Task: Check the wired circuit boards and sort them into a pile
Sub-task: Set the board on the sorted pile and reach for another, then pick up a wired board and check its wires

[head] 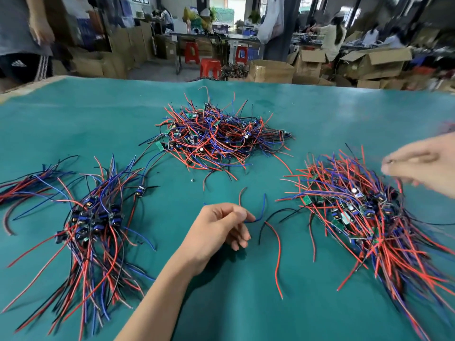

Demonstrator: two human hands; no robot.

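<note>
A green-covered bench [246,303] carries three heaps of wired circuit boards: a tangled far pile [216,136] near the middle of its far edge, a right pile [364,212] toward its right edge, and a combed left pile [96,217] toward its left edge. Between the near piles the left hand [219,232] pinches a blue wire [261,212] between thumb and forefinger, other fingers curled. The right hand [423,163] is blurred above the right pile; I cannot tell its fingers.

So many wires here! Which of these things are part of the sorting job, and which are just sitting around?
Part of the job:
- left hand, pinching a blue wire
- right hand, blurred, over the right pile
- middle pile
- left pile

Just around:
- cardboard boxes
- red stools
- green table cover
</note>
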